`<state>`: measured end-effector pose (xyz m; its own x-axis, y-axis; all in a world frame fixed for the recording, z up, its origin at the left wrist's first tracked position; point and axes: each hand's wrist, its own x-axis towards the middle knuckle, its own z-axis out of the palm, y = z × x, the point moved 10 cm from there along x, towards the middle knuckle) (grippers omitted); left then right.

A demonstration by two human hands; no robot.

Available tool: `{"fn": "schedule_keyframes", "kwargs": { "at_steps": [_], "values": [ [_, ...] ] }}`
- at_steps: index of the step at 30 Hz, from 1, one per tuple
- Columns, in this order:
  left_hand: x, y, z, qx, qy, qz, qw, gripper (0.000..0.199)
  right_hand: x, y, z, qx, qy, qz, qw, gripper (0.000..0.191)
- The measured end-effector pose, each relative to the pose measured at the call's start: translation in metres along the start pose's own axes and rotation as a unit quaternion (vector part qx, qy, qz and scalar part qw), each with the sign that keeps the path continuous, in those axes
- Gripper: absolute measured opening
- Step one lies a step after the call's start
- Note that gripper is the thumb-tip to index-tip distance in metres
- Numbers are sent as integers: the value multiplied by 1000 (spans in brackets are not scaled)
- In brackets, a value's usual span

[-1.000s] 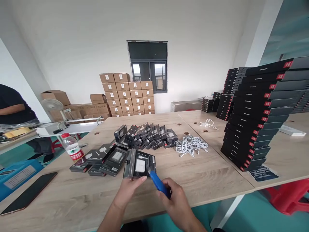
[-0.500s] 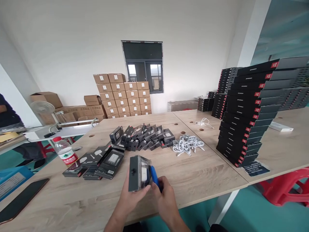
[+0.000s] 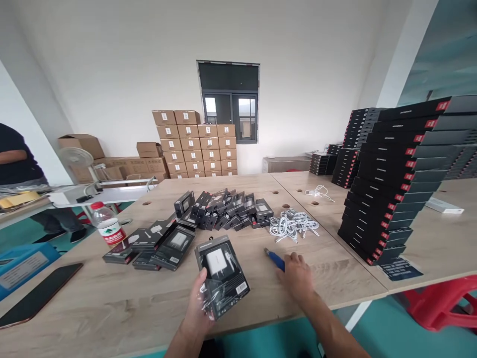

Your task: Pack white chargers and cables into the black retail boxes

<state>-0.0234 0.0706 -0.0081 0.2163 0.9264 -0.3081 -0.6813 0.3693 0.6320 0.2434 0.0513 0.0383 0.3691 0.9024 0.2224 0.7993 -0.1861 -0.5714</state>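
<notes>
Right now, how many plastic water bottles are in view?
1. The water bottle stands upright at the table's left edge, beside the flat black boxes. Others may be hidden behind stacks.

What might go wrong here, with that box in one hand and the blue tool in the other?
The left hand holds the charger box by its lower corner only, so it may tip or slip out. The right hand lies over the blue tool on the table; if that is a blade, its tip points toward the white cables and might nick them.
</notes>
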Motion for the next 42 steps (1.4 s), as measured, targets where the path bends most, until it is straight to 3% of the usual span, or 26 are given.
{"fn": "schedule_keyframes", "kwargs": {
  "at_steps": [4, 8, 10, 14, 18, 22, 26, 29, 32, 34, 37, 42],
  "values": [
    [-5, -15, 24, -8, -34, -54, 998, 38, -20, -38, 0, 126, -34, -95, 987, 28],
    [-11, -26, 41, 18, -94, -108, 989, 50, -45, -81, 22, 306, -154, -158, 926, 44],
    [-15, -26, 42, 30, -113, -120, 986, 52, -53, -92, 22, 333, -151, -184, 912, 48],
    [-31, -30, 40, 73, -152, -145, 975, 48, -52, -88, 3, 267, -32, -219, 938, 46],
    [-59, -56, 43, 137, -219, -225, 939, 48, -24, -58, -27, 220, 78, -152, 960, 37],
    [-71, -75, 51, 149, -250, -267, 919, 57, 13, -46, -30, 247, 78, -99, 961, 34],
    [-66, -76, 48, 146, -242, -273, 920, 63, 27, -56, 2, 314, 29, -66, 947, 39],
    [-56, -65, 33, 150, -210, -216, 942, 67, 19, -62, 37, 395, -27, -34, 918, 42],
    [-50, -57, 25, 144, -186, -183, 955, 70, 1, -57, 58, 494, -71, 9, 866, 41],
    [-45, -58, 29, 131, -174, -191, 957, 61, -10, -50, 60, 558, -82, 38, 825, 40],
    [-26, -52, 35, 105, -107, -170, 974, 33, -21, -42, 58, 628, -94, 75, 769, 42],
    [1, -45, 33, 125, -12, -92, 988, 17, -22, -41, 58, 689, -91, 128, 707, 54]
  ]
}}
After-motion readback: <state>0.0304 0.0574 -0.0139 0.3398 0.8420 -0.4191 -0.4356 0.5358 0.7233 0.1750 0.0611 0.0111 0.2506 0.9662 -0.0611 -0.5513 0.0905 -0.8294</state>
